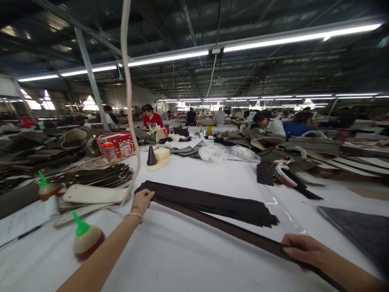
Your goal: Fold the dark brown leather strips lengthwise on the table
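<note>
A long dark brown strap (225,228) lies stretched across the white table (182,259) in front of me. My left hand (141,200) is closed on its far left end. My right hand (299,249) is closed on it near its right end, fingers pressed on top. Just behind the strap lies a stack of several similar dark strips (212,201), touching it at the left.
Two glue bottles with green tips (86,240) (47,189) stand at the left, beside stacked flat leather pieces (97,176). A hose (129,93) hangs down over the table. A red box (117,144), a dark mat (361,231) and seated workers lie beyond.
</note>
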`<move>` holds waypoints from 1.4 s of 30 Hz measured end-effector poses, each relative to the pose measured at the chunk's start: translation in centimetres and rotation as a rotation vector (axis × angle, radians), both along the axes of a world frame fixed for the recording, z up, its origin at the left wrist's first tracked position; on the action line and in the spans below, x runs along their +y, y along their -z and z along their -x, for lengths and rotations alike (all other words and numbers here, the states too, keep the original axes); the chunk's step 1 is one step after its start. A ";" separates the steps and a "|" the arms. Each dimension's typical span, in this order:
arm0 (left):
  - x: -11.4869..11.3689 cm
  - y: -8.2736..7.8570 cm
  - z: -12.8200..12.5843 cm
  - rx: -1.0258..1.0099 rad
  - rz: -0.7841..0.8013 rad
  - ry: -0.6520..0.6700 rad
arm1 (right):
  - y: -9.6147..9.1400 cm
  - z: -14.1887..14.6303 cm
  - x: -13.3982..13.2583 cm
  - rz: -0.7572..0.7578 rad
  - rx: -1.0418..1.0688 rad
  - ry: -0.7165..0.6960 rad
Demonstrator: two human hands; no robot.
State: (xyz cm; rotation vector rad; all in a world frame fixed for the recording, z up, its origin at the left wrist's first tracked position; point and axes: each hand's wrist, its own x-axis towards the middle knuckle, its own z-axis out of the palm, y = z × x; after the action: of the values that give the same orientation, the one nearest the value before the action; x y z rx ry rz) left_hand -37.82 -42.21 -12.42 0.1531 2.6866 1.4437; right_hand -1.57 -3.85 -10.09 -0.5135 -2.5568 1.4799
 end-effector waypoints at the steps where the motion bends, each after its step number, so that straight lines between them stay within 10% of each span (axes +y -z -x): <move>1: 0.3 0.0 1.1 0.037 0.038 -0.016 | -0.9 1.6 0.7 -0.022 -0.022 -0.052; 9: 1.4 1.0 6.8 0.288 0.311 -0.178 | 0.8 12.9 4.2 -0.437 -0.020 -0.031; 22: 1.6 2.1 6.9 0.556 0.518 -0.329 | 2.9 13.8 4.3 -0.885 0.049 -0.152; 31: 11.7 2.5 -4.3 0.907 0.459 0.581 | 1.9 12.8 1.7 -1.061 0.223 -0.141; 42: 14.5 3.1 -6.6 0.886 0.447 0.645 | 3.7 5.3 0.9 -1.198 0.399 -0.143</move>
State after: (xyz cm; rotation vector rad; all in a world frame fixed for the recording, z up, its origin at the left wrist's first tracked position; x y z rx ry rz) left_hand -31.23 -27.69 -15.50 1.7644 2.9560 0.6136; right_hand -6.87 -2.98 -13.77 0.1369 -2.5701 -0.1150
